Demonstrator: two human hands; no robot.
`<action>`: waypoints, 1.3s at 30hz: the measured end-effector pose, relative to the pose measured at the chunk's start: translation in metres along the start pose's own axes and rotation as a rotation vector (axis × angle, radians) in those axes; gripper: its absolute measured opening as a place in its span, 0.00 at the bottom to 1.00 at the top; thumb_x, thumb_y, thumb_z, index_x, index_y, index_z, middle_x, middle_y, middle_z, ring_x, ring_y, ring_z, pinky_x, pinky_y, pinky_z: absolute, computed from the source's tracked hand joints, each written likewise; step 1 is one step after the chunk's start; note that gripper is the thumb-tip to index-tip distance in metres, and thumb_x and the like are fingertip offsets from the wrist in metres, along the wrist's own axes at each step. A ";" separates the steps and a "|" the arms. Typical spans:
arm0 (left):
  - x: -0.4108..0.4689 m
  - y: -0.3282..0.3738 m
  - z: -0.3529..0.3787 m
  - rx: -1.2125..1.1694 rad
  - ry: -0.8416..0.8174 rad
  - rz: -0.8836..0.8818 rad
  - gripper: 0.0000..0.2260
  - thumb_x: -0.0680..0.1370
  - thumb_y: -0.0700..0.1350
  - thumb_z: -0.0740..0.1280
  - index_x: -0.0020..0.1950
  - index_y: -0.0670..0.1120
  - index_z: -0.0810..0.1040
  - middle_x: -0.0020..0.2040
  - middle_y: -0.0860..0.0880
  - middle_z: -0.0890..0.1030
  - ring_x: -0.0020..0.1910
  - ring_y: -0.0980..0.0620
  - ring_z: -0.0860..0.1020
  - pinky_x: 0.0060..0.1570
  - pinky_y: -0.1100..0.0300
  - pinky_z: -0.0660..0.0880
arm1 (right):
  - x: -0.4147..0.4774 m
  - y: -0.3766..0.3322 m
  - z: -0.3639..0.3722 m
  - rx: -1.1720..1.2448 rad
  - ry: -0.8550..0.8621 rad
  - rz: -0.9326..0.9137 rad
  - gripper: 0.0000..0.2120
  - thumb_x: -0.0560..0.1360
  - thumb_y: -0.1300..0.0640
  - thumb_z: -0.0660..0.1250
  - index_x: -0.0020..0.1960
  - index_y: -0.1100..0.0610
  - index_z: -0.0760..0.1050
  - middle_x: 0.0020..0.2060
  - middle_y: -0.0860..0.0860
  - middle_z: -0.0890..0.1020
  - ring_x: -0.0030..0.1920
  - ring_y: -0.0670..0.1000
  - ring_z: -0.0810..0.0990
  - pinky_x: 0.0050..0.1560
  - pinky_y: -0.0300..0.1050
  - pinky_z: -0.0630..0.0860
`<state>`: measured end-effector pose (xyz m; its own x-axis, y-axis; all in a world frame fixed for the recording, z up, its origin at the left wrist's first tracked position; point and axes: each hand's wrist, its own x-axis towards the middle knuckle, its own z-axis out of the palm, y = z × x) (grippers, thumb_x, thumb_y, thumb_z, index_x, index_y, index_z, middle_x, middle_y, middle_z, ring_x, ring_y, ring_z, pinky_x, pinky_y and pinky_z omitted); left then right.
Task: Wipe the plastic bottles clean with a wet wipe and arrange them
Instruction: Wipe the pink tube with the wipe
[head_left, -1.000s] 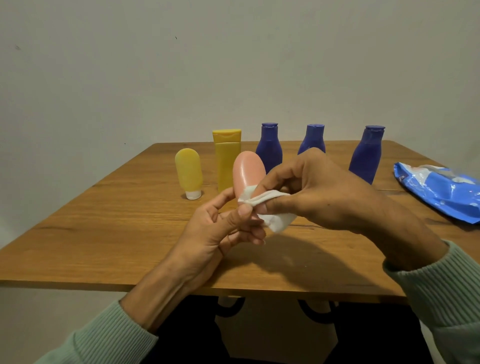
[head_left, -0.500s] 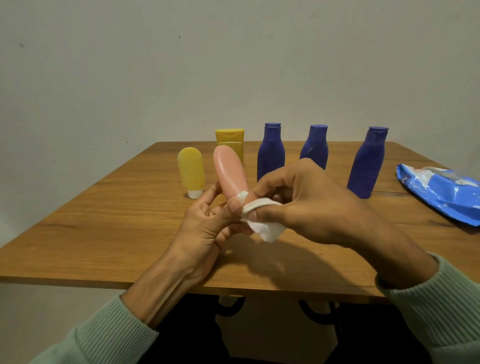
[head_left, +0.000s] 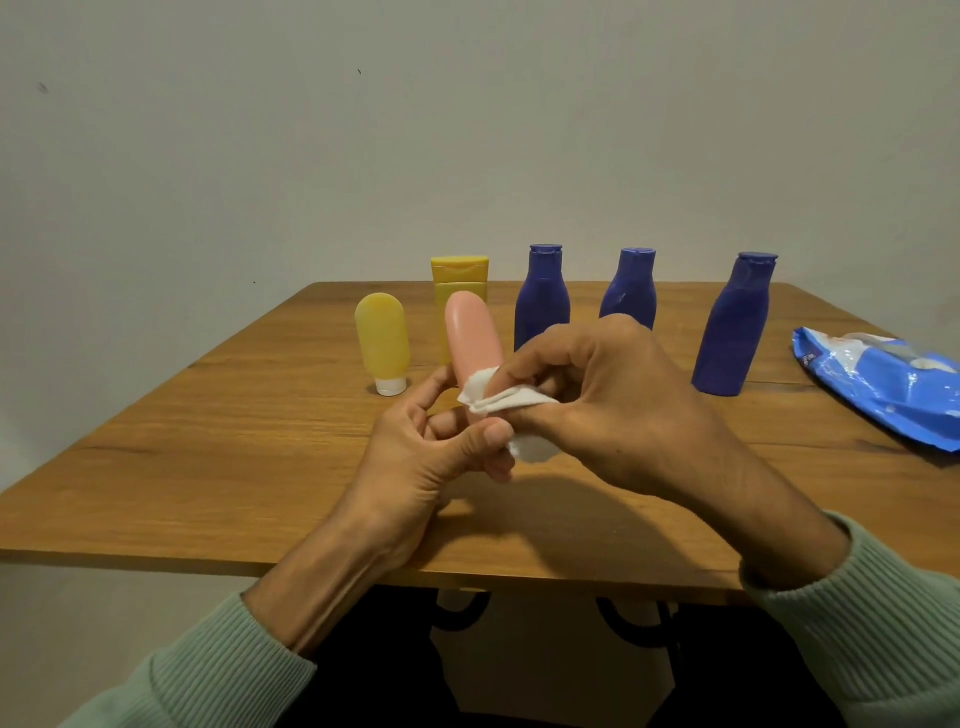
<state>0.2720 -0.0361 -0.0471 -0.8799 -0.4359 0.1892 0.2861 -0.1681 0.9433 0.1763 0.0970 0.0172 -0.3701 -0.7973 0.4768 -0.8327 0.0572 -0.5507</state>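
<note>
A yellow bottle (head_left: 382, 343) stands on its cap on the tabletop (head_left: 208, 441), at ten o'clock from the left hand (head_left: 431, 462). That hand's grip clasps the pink bottle (head_left: 472, 338), held nearly upright. The right hand (head_left: 613, 405) pinches a white wipe (head_left: 498, 397) against it. Three blue bottles (head_left: 628, 286) stand at one o'clock, and a wipes pack (head_left: 883, 384) lies at three.

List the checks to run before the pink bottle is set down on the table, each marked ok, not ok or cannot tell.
1. Left hand grips pink bottle: ok.
2. Right hand pinches wet wipe against the bottle: ok.
3. Bottle wiped all round: cannot tell.
4. Bare table near the small yellow bottle for setting down: ok.
5. Three blue bottles upright: ok.
</note>
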 end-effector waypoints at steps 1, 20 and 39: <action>0.000 0.000 0.000 0.018 -0.001 -0.002 0.33 0.62 0.42 0.76 0.66 0.48 0.73 0.49 0.40 0.84 0.42 0.44 0.81 0.37 0.56 0.81 | 0.000 0.001 0.002 0.008 0.037 -0.010 0.10 0.69 0.57 0.74 0.50 0.51 0.81 0.37 0.36 0.76 0.42 0.38 0.78 0.42 0.28 0.76; -0.003 0.009 0.002 -0.256 -0.259 -0.185 0.43 0.62 0.40 0.80 0.72 0.46 0.62 0.59 0.30 0.78 0.41 0.42 0.82 0.43 0.52 0.80 | 0.008 0.020 -0.023 0.378 0.381 0.059 0.06 0.69 0.55 0.73 0.46 0.49 0.80 0.40 0.42 0.83 0.43 0.39 0.82 0.38 0.31 0.76; 0.000 0.007 0.004 -0.223 -0.099 -0.135 0.27 0.70 0.38 0.72 0.69 0.39 0.73 0.62 0.37 0.79 0.55 0.45 0.80 0.53 0.53 0.80 | 0.004 0.009 -0.028 0.118 -0.103 -0.008 0.08 0.67 0.55 0.74 0.45 0.46 0.82 0.40 0.41 0.83 0.44 0.39 0.81 0.45 0.35 0.79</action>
<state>0.2727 -0.0338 -0.0397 -0.9454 -0.3095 0.1018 0.2304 -0.4143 0.8805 0.1562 0.1112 0.0337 -0.3142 -0.8550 0.4125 -0.7793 -0.0158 -0.6265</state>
